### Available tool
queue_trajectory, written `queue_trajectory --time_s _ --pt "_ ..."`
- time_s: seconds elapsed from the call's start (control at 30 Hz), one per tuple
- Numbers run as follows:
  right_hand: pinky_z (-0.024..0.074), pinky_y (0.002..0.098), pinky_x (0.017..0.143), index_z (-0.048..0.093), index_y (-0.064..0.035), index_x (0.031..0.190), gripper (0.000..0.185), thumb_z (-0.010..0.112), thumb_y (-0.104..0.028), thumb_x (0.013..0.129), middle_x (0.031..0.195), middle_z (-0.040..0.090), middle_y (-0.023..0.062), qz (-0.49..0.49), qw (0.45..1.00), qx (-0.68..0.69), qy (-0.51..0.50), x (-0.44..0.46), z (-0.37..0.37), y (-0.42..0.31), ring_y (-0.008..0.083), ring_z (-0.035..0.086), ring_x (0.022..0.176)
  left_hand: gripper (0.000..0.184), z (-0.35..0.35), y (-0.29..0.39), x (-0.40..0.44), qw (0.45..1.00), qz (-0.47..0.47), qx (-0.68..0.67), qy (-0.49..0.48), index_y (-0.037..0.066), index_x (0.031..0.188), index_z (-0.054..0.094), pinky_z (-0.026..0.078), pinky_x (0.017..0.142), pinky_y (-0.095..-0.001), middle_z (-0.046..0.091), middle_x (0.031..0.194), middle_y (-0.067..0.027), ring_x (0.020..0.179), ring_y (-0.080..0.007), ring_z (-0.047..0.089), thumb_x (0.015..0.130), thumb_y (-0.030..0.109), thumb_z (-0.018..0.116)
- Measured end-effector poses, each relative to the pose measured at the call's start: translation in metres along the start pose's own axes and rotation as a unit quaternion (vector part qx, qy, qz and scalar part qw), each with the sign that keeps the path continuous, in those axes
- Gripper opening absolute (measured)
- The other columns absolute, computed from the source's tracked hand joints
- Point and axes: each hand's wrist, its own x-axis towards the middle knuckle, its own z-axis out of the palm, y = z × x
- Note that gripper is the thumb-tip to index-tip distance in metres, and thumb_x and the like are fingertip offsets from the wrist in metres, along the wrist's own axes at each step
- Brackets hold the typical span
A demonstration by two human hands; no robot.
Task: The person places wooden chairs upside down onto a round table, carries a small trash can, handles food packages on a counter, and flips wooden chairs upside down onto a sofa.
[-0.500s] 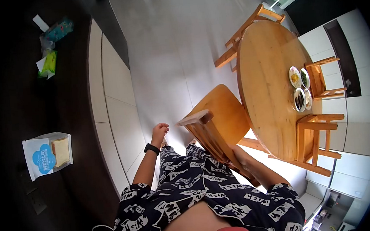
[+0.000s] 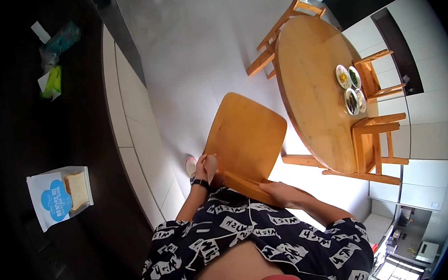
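Note:
A wooden chair is directly in front of my body, its broad seat facing up and its back towards me. My left hand, with a black watch on the wrist, is closed on the left side of the chair near its back. On the right, my right hand grips the top part of the chair back, fingers wrapped over the wood. The chair's legs are hidden under the seat. Beyond it to the right stands a round wooden table, apart from the seat.
More wooden chairs stand around the table, and several dishes of food sit on its far side. To my left runs a dark counter with a bag of sliced bread and a green tissue pack.
My left hand has gone from free in the air to holding the chair. The chair has turned and shifted left, away from the table, with my right hand still on it.

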Motion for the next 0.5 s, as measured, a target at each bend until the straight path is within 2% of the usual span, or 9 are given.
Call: queue_trajectory --time_s 0.03,0.13,0.27,0.3,0.4,0.43,0.5 --pt "0.0431 0.0313 0.085 0.059 0.0039 0.115 0.059 0.040 -0.048 0.094 0.104 0.064 0.0192 -0.002 1.000 -0.022 -0.005 0.003 0.002 0.007 0.0220 0.058 0.093 0.042 -0.003 -0.001 -0.004 0.999 0.014 -0.015 0.037 -0.001 0.115 0.053 0.047 0.092 -0.0390 0.060 0.108 -0.0162 0.102 -0.0317 0.058 0.092 0.033 0.043" --pt "0.0432 0.0316 0.085 0.059 0.0023 0.115 0.058 0.040 -0.048 0.094 0.103 0.064 0.0183 -0.013 0.999 -0.051 -0.011 -0.007 0.004 0.009 0.0228 0.058 0.092 0.038 -0.006 -0.001 -0.017 0.999 -0.017 -0.019 -0.038 0.002 0.113 0.056 0.045 0.093 -0.0398 0.059 0.113 -0.0160 0.103 -0.0314 0.057 0.091 0.031 0.043" --pt "0.0430 0.0310 0.085 0.060 0.0009 0.115 0.058 0.039 -0.049 0.094 0.102 0.064 0.0179 -0.063 0.997 -0.042 -0.022 -0.024 -0.007 0.016 0.0230 0.058 0.092 0.038 0.002 0.005 -0.012 0.998 0.006 0.061 0.001 0.005 0.112 0.057 0.044 0.094 -0.0397 0.059 0.115 -0.0163 0.102 -0.0301 0.057 0.090 0.032 0.043" --pt "0.0425 0.0333 0.088 0.059 0.0003 0.116 0.058 0.037 -0.049 0.094 0.105 0.063 0.0198 -0.040 0.999 -0.033 -0.013 -0.023 -0.009 0.024 0.0269 0.059 0.096 0.038 0.008 0.007 -0.011 0.997 0.007 0.076 0.008 0.006 0.112 0.057 0.044 0.094 -0.0398 0.058 0.116 -0.0164 0.103 -0.0298 0.057 0.090 0.033 0.042" --pt "0.0413 0.0367 0.092 0.059 0.0008 0.115 0.059 0.035 -0.049 0.095 0.111 0.061 0.0210 -0.099 0.992 -0.071 0.025 -0.026 -0.011 0.043 0.0323 0.057 0.102 0.039 0.015 0.015 -0.008 0.995 0.000 0.096 -0.006 0.006 0.112 0.057 0.044 0.093 -0.0402 0.059 0.115 -0.0146 0.104 -0.0282 0.056 0.089 0.034 0.043" --pt "0.0392 0.0389 0.095 0.059 0.0013 0.115 0.060 0.033 -0.049 0.095 0.116 0.059 0.0211 -0.100 0.993 -0.070 0.008 -0.036 -0.013 0.044 0.0355 0.055 0.108 0.039 0.024 0.010 -0.020 0.995 -0.001 0.097 -0.011 0.006 0.112 0.057 0.044 0.093 -0.0403 0.059 0.114 -0.0134 0.104 -0.0281 0.055 0.089 0.035 0.043" --pt "0.0386 0.0384 0.095 0.059 0.0008 0.115 0.060 0.033 -0.049 0.095 0.118 0.058 0.0206 -0.113 0.991 -0.068 0.024 -0.032 -0.015 0.060 0.0349 0.054 0.109 0.039 0.041 0.008 -0.026 0.993 0.009 0.114 -0.030 0.006 0.111 0.057 0.044 0.094 -0.0404 0.060 0.114 -0.0110 0.105 -0.0278 0.055 0.090 0.035 0.043"
